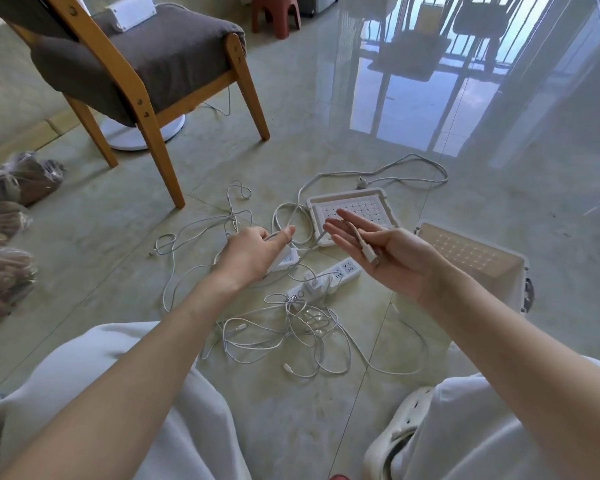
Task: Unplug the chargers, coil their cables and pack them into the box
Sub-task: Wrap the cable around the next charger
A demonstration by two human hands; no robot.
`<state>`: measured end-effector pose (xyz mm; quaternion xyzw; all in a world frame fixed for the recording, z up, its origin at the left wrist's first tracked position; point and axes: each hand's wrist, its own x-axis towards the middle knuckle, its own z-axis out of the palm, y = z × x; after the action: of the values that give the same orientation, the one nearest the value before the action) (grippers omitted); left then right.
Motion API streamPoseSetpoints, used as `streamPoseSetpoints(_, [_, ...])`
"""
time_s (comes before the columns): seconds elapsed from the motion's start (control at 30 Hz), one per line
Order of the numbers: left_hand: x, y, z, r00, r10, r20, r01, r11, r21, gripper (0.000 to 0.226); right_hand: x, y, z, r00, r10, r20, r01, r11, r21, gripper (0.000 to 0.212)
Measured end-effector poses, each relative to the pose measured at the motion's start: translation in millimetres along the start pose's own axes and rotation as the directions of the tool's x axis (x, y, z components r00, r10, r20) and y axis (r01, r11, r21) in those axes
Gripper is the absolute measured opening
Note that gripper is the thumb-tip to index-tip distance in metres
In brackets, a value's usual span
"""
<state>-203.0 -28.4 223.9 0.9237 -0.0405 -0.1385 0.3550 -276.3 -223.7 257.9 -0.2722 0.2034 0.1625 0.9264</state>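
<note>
White cable [362, 242] is lying across the flat, palm-up right hand [388, 258]. Left hand [253, 252] is pinching its run above the power strip [329, 277]. Coiling looks to be just starting. Next it's needing tight loops, then going into the box [471, 252] at right.

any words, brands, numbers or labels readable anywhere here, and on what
None can be read in this view.
power strip: sockets show, any print is too blurred to read.
white device on the chair: no legible label.
box and lid: grid pattern only, no print seen.
</note>
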Motion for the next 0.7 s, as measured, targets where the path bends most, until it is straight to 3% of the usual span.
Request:
streamPoseSetpoints(0.17, [1.7,-3.5,1.6,1.0,0.0,-0.005,0.0,1.0,-0.01,0.054,1.7,5.8,-0.4,0.996,-0.067,0.063,0.081,0.966,-0.246,0.041])
streamPoseSetpoints(0.27, [2.0,-5.6,2.6,1.0,-0.016,-0.004,0.016,1.0,-0.02,0.053,2.4,11.4,-2.7,0.988,-0.148,0.034,0.14,0.806,-0.575,0.019])
streamPoseSetpoints(0.37, [2.3,-6.4,2.2,0.998,-0.057,0.009,0.057,0.996,-0.068,0.052,4.9,13.0,-4.8,0.962,-0.268,-0.05,0.139,0.639,-0.757,0.02])
streamPoseSetpoints(0.43, [4.3,-8.1,0.0,0.996,-0.085,0.033,0.089,0.988,-0.128,0.053,7.6,11.9,-3.7,0.948,-0.308,-0.086,0.168,0.71,-0.684,0.026])
streamPoseSetpoints(0.5, [6.0,-8.2,-3.8,0.992,-0.112,0.064,0.123,0.971,-0.204,0.056,6.6,9.8,-0.2,0.959,-0.266,-0.101,0.196,0.874,-0.444,0.027])
streamPoseSetpoints(0.57, [7.3,-7.0,-5.9,0.984,-0.152,0.094,0.174,0.936,-0.306,0.057,3.7,8.7,3.5,0.978,-0.201,-0.059,0.173,0.935,-0.311,0.022])
streamPoseSetpoints(0.63, [6.7,-3.8,-5.8,0.969,-0.189,0.159,0.241,0.857,-0.455,0.052,3.2,11.1,4.4,0.985,-0.157,-0.072,0.11,0.892,-0.439,0.019])
streamPoseSetpoints(0.7, [3.5,0.4,-4.9,0.952,-0.19,0.239,0.295,0.771,-0.564,0.049,5.5,16.4,1.5,0.972,-0.175,-0.155,0.021,0.723,-0.691,0.023])
